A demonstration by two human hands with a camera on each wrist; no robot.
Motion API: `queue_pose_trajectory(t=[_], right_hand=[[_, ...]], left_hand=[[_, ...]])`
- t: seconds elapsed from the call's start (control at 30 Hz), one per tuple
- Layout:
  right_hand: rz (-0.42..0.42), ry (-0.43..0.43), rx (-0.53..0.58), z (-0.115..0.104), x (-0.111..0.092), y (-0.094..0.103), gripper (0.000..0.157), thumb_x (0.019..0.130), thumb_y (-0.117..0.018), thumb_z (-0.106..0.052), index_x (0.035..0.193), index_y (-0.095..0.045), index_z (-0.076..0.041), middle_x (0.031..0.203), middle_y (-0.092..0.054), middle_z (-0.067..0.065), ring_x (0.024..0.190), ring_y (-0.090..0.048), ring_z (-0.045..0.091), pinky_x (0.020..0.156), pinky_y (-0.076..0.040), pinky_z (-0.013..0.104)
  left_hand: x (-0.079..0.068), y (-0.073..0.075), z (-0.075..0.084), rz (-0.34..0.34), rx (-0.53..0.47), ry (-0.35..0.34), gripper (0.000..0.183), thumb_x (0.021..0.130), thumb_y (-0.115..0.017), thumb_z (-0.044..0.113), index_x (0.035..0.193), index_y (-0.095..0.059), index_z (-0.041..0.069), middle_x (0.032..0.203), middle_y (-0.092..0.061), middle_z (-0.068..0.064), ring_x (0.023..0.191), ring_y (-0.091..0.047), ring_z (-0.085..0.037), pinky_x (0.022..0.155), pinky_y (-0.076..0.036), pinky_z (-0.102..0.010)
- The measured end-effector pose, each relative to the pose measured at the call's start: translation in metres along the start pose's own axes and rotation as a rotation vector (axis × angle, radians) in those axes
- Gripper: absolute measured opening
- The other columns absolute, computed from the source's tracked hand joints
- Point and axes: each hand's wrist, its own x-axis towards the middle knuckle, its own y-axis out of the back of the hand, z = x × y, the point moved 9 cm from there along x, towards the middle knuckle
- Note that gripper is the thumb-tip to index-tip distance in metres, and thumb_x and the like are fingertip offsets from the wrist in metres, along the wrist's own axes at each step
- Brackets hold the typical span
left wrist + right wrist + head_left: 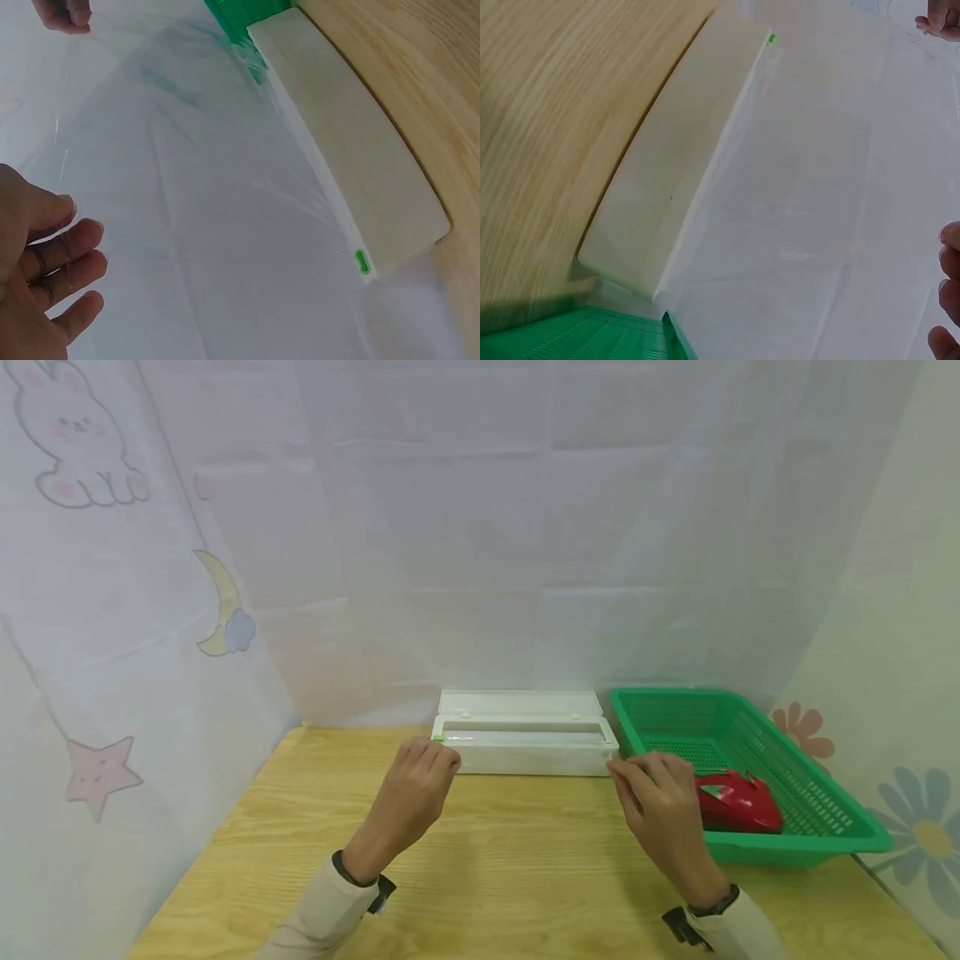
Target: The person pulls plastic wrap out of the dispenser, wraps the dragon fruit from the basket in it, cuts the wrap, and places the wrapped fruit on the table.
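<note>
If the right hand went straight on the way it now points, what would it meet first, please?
Most likely the white box, at its right end, though depth is unclear and the right hand may pass above it.

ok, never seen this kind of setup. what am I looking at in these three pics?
There's no machine: a person works bare-handed. The wide picture is shot from the head, looking forward and down; the other two are shot from the left and right wrists. On the wooden table sit a white box with its lid open and, to its right, a green basket holding a red item. The left hand and right hand pinch clear film that stretches from the box; it shows best in the wrist views.
</note>
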Motion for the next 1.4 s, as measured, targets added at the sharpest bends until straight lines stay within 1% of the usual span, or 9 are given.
queue_pose_trajectory(t=[0.2, 0.47, 0.53, 0.63, 0.67, 0.73, 1.0, 1.17, 1.4], right_hand=[[-0.091, -0.014, 0.019, 0.001, -0.014, -0.008, 0.044, 0.107, -0.047, -0.032, 0.093, -0.074, 0.0, 0.081, -0.065, 0.011, 0.079, -0.054, 0.034, 0.075, -0.039, 0.048], [-0.247, -0.056, 0.016, 0.004, -0.035, -0.024, 0.052, 0.108, -0.037, -0.04, 0.09, -0.07, -0.005, 0.08, -0.065, 0.005, 0.079, -0.055, 0.028, 0.073, -0.042, 0.048], [-0.272, -0.066, 0.02, 0.005, -0.04, -0.027, 0.039, 0.106, -0.049, -0.034, 0.09, -0.069, -0.005, 0.08, -0.065, 0.005, 0.079, -0.055, 0.028, 0.073, -0.042, 0.047], [-0.305, -0.087, 0.008, 0.008, -0.046, -0.032, 0.011, 0.092, -0.072, -0.015, 0.091, -0.069, -0.005, 0.078, -0.064, 0.004, 0.079, -0.055, 0.026, 0.072, -0.042, 0.046], [-0.317, -0.095, 0.001, 0.009, -0.047, -0.034, 0.011, 0.084, -0.077, -0.009, 0.091, -0.069, -0.005, 0.078, -0.064, 0.004, 0.079, -0.055, 0.026, 0.072, -0.042, 0.046], [-0.35, -0.112, -0.014, 0.01, -0.051, -0.039, 0.024, 0.072, -0.083, 0.0, 0.091, -0.069, -0.006, 0.077, -0.063, 0.003, 0.079, -0.055, 0.025, 0.072, -0.042, 0.045], [-0.493, -0.18, -0.039, 0.011, -0.067, -0.058, 0.024, 0.072, -0.086, -0.001, 0.083, -0.068, -0.011, 0.078, -0.064, -0.003, 0.08, -0.058, 0.02, 0.074, -0.044, 0.043], [-0.587, -0.222, -0.044, 0.013, -0.077, -0.068, 0.025, 0.072, -0.087, -0.002, 0.079, -0.066, -0.014, 0.078, -0.063, -0.005, 0.08, -0.056, 0.017, 0.076, -0.045, 0.043], [-0.716, -0.307, -0.037, 0.02, -0.089, -0.079, 0.024, 0.076, -0.086, -0.005, 0.077, -0.065, -0.017, 0.075, -0.058, -0.009, 0.079, -0.052, 0.015, 0.08, -0.045, 0.043]], left_hand=[[-0.011, -0.014, 0.004, -0.105, -0.035, -0.051, 0.012, 0.103, -0.052, 0.012, 0.096, -0.06, 0.006, 0.088, -0.057, -0.003, 0.081, -0.047, -0.021, 0.079, -0.045, -0.035], [-0.026, -0.027, 0.004, -0.155, -0.086, -0.089, 0.007, 0.099, -0.057, 0.01, 0.093, -0.061, 0.008, 0.084, -0.057, 0.0, 0.077, -0.043, -0.017, 0.072, -0.039, -0.029], [-0.029, -0.029, 0.003, -0.161, -0.108, -0.101, 0.006, 0.097, -0.06, 0.009, 0.093, -0.063, 0.009, 0.084, -0.059, 0.0, 0.078, -0.047, -0.017, 0.073, -0.042, -0.029], [-0.033, -0.033, 0.003, -0.174, -0.142, -0.113, 0.003, 0.095, -0.064, 0.007, 0.093, -0.065, 0.01, 0.086, -0.061, 0.001, 0.081, -0.053, -0.015, 0.076, -0.045, -0.029], [-0.035, -0.034, 0.002, -0.178, -0.154, -0.115, 0.003, 0.094, -0.066, 0.007, 0.093, -0.066, 0.01, 0.086, -0.062, 0.001, 0.081, -0.054, -0.015, 0.076, -0.046, -0.029], [-0.037, -0.037, 0.002, -0.185, -0.169, -0.119, 0.003, 0.092, -0.068, 0.008, 0.092, -0.066, 0.01, 0.085, -0.062, 0.002, 0.081, -0.055, -0.014, 0.077, -0.047, -0.028], [-0.048, -0.053, 0.003, -0.242, -0.194, -0.108, 0.006, 0.089, -0.074, 0.01, 0.09, -0.07, 0.014, 0.086, -0.067, 0.005, 0.085, -0.059, -0.013, 0.084, -0.05, -0.029], [-0.057, -0.064, 0.007, -0.303, -0.215, -0.107, 0.005, 0.09, -0.074, 0.01, 0.091, -0.074, 0.015, 0.085, -0.07, 0.006, 0.079, -0.059, -0.01, 0.078, -0.05, -0.026], [-0.066, -0.075, 0.017, -0.345, -0.218, -0.14, 0.008, 0.087, -0.075, 0.01, 0.083, -0.07, 0.015, 0.078, -0.066, 0.007, 0.073, -0.055, -0.009, 0.07, -0.047, -0.023]])
